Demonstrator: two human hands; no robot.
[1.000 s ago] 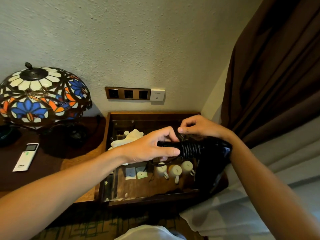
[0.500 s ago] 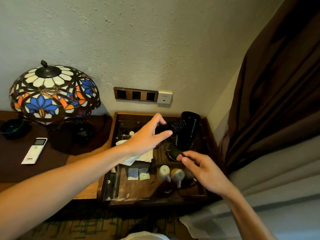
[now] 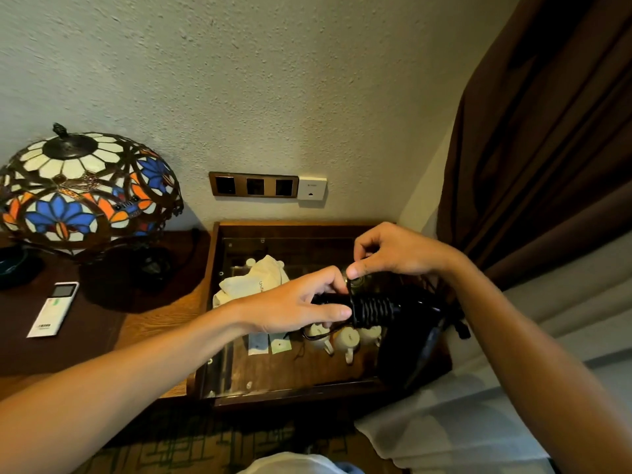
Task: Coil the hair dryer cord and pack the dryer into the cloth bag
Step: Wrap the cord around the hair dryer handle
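— Cord point(image 3: 374, 311) wraps tight around the black hair dryer point(image 3: 403, 323) handle, just past the left hand point(image 3: 290, 311) fingertips.

— Left fingers?

— Clamped on the handle end. The right hand point(image 3: 396, 254) pinches a cord strand between thumb and forefinger, just above the coils.

— And the cloth bag point(image 3: 254, 285)?

— Crumpled in the wooden tray point(image 3: 239, 378), behind the left knuckles; small white cups point(image 3: 347, 340) sit beneath the fingers.

The right hand point(image 3: 400, 254) has risen from below the hair dryer point(image 3: 407, 323) to above its handle, fingers point(image 3: 355, 268) pinching the cord point(image 3: 371, 309) beside the left hand point(image 3: 294, 309). The dryer barrel now points downward.
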